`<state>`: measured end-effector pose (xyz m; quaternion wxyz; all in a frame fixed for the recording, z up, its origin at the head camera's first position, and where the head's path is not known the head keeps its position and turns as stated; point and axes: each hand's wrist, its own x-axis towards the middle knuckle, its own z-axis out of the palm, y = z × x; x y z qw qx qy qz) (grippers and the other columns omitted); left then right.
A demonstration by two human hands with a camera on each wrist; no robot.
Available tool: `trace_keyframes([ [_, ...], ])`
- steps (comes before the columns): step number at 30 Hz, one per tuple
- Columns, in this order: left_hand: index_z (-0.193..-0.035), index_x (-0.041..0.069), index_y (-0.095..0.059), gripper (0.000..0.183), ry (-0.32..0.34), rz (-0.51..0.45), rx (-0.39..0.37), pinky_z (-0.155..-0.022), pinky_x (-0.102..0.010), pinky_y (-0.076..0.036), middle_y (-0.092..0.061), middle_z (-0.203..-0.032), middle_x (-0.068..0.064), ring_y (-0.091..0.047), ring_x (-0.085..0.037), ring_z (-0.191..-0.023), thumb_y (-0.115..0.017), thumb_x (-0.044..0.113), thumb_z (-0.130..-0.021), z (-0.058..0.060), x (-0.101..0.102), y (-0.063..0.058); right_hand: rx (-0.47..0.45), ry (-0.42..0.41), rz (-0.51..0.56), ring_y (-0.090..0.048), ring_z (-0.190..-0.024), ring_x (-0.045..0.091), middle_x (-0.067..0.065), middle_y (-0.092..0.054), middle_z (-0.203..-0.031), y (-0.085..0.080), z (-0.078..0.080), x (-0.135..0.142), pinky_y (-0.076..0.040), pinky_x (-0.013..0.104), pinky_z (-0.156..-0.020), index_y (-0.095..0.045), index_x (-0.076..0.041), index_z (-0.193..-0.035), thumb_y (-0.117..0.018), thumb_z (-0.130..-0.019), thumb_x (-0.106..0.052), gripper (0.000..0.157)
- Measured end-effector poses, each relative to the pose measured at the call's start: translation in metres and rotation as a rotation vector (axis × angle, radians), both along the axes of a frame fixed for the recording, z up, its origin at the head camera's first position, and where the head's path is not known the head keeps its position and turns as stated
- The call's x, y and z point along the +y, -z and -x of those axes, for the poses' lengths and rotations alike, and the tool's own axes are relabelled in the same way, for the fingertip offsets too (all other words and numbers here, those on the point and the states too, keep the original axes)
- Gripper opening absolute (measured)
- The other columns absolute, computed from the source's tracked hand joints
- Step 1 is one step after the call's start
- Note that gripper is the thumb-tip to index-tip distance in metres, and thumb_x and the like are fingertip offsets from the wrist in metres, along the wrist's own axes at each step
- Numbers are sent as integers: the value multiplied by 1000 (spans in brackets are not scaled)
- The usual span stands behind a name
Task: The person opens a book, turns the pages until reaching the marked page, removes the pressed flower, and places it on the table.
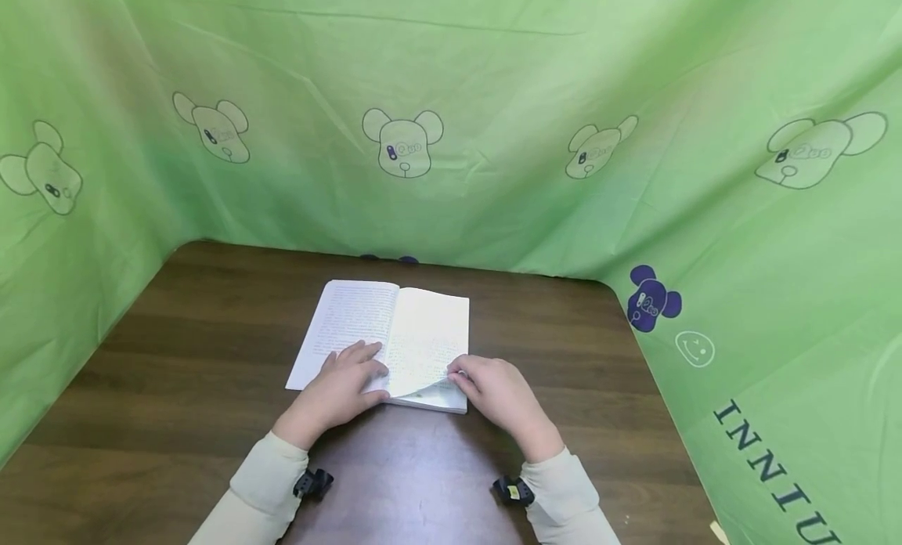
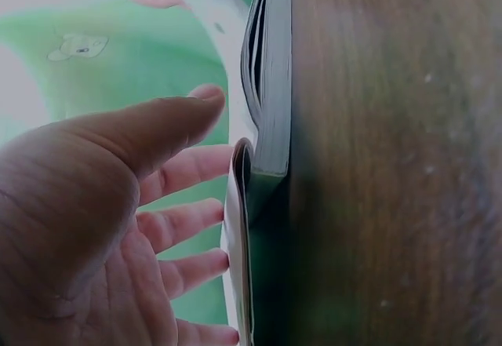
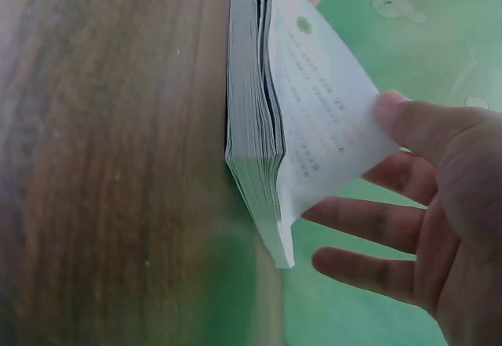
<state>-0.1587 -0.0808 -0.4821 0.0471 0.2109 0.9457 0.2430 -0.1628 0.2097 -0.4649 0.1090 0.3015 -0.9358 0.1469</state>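
An open book [image 1: 428, 326] lies on the wooden table, with a thin stack of pages on its left and a thicker block on its right. My left hand [image 1: 343, 384] rests with spread, nearly straight fingers on the left page near the spine; in the left wrist view its fingertips [image 2: 208, 264] touch the paper. Between the thumb and fingers of my right hand [image 1: 502, 392] is the lower right corner of a page [image 3: 333, 103], lifted off the block and curving upward. Printed text shows on the underside of that page in the right wrist view.
Brown wooden table [image 1: 211, 357] surrounds the book. A green curtain [image 1: 493, 208] with printed bear heads hangs along the back and both sides. Each wrist wears a small black camera [image 1: 313, 483] on a strap over a pale sleeve [image 1: 264, 482].
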Motion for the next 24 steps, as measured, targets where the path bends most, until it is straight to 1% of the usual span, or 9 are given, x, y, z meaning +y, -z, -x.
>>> trace_keyframes([
  [3, -126, 19, -69, 44, -18, -15, 6, -111, -76, -25, -47, -157, -12, -35, -41, -150, -78, 42, -90, -2, 3, 4, 13, 7, 11, -65, -72, 3, -15, -74, -90, 1, -1, 0, -55, 31, -69, -73, -23, -100, -70, -99, -28, 6],
  [7, -128, 22, -69, 52, -38, -39, 19, -108, -80, -24, -46, -157, -14, -35, -43, -149, -84, 43, -84, -5, 8, 7, 39, -2, 34, -67, -75, 4, -15, -75, -92, 2, -2, 0, -56, 33, -72, -73, -23, -100, -67, -100, -29, 8],
  [12, -121, 22, -73, 49, -82, -44, 54, -106, -82, -25, -49, -154, -14, -38, -43, -146, -88, 42, -78, -8, 12, 8, 85, -23, 62, -70, -81, 4, -13, -76, -93, 2, -1, -2, -56, 35, -76, -73, -22, -98, -70, -98, -26, 5],
  [15, -119, 23, -75, 45, -106, -42, 75, -106, -82, -26, -51, -151, -13, -40, -42, -145, -88, 41, -79, -8, 14, 9, 119, -35, 84, -71, -86, 6, -11, -76, -97, 2, 0, -2, -56, 36, -79, -73, -20, -100, -71, -97, -24, 5],
  [17, -118, 23, -75, 42, -113, -42, 86, -106, -82, -26, -52, -151, -12, -41, -41, -145, -86, 41, -81, -8, 14, 9, 143, -34, 111, -72, -93, 10, -7, -76, -102, 1, 0, -1, -57, 38, -83, -73, -19, -103, -72, -97, -23, 7],
  [19, -118, 24, -75, 40, -113, -45, 90, -106, -81, -26, -52, -151, -11, -40, -40, -145, -85, 41, -84, -7, 14, 9, 162, -14, 151, -73, -101, 15, -3, -76, -110, 1, 1, 2, -57, 41, -87, -72, -17, -106, -72, -96, -22, 11],
  [21, -118, 23, -75, 37, -111, -53, 106, -106, -81, -26, -53, -151, -10, -41, -39, -145, -83, 39, -85, -7, 14, 9, 165, 23, 193, -72, -108, 20, 0, -75, -116, 0, 1, 4, -56, 43, -91, -72, -15, -110, -74, -95, -21, 16],
  [24, -117, 22, -73, 34, -113, -67, 128, -106, -80, -28, -53, -150, -8, -42, -37, -145, -80, 35, -87, -6, 12, 7, 139, 94, 236, -70, -112, 22, 2, -73, -122, 0, 2, 7, -56, 44, -94, -70, -14, -113, -74, -95, -22, 20],
])
